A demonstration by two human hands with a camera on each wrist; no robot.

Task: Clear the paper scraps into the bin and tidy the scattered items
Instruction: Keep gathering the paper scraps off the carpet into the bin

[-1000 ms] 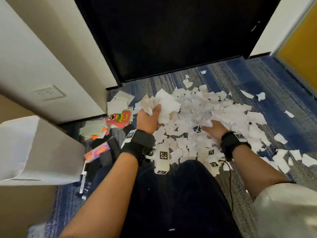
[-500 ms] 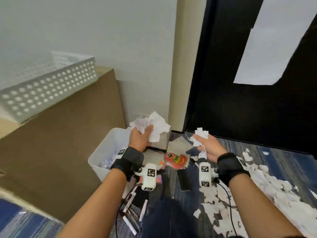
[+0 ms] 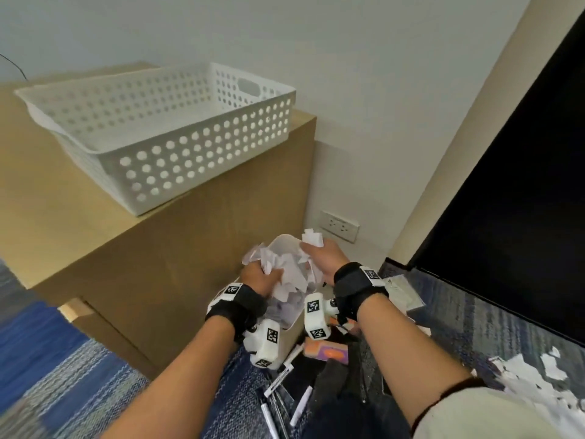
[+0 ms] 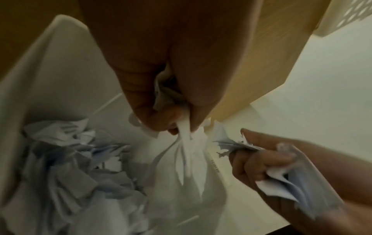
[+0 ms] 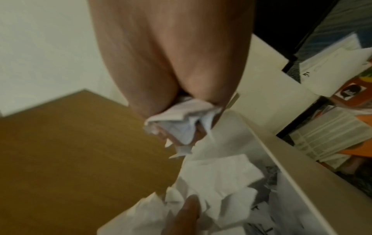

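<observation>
Both hands were over the bin (image 3: pixel 286 245), which stood on the carpet against the cabinet (image 3: pixel 177 248) side, near the wall socket (image 3: pixel 339 225).

Left hand (image 3: pixel 258 277): fingers curled tight round a wad of scraps (image 3: pixel 286 274); in the left wrist view white strips hung down from the fist toward the paper already in the bin.

Right hand (image 3: pixel 323 258): fingers closed on a smaller bunch, some paper poking out above the thumb. Holding both loads directly above the opening was probably meant to let them fall inside rather than onto the carpet.

More scraps lay on the carpet far right (image 3: pixel 535 375). Pens (image 3: pixel 278 380) and an orange card (image 3: pixel 329 353) lay near the bin's base, untidied.

Basket (image 3: pixel 164 128) sat on the cabinet, contents not visible.

Hard to make out: bin depth and fill level (hands cover the mouth); wrist views blurred, individual fingertips hidden in paper.
</observation>
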